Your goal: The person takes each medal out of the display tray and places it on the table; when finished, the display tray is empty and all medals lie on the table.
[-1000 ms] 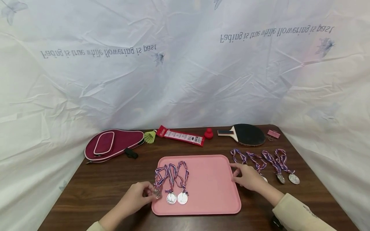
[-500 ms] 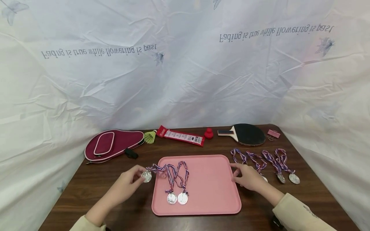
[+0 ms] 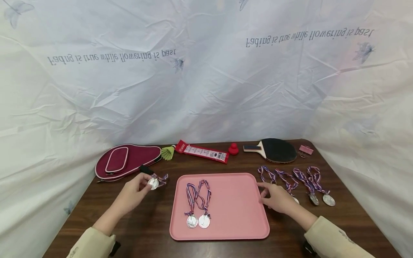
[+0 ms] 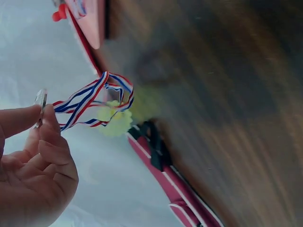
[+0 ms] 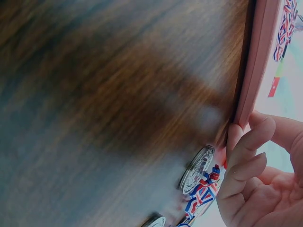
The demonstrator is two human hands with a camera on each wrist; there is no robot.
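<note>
My left hand (image 3: 133, 190) pinches a silver medal (image 3: 153, 183) between thumb and fingers, left of the pink tray (image 3: 238, 208). In the left wrist view, its red, white and blue ribbon (image 4: 87, 101) hangs loosely looped beyond the fingertips. Two more silver medals, a left one (image 3: 192, 221) and a right one (image 3: 204, 221), lie side by side on the tray with their ribbons stretched away from me. My right hand (image 3: 275, 197) holds the tray's right rim, thumb and forefinger at the edge in the right wrist view (image 5: 258, 61).
Several ribboned medals (image 3: 328, 199) lie right of the tray. Along the back are a maroon racket case (image 3: 138, 154), a shuttlecock (image 3: 167, 153), a red-and-white packet (image 3: 203, 152), a red knob-shaped piece (image 3: 233, 148), a table tennis bat (image 3: 278, 150) and a pink clip (image 3: 305, 149).
My left hand has lifted the leftmost medal off the tray and carried it left and away from me, its ribbon trailing clear of the tray. The right hand has stayed at the rim.
</note>
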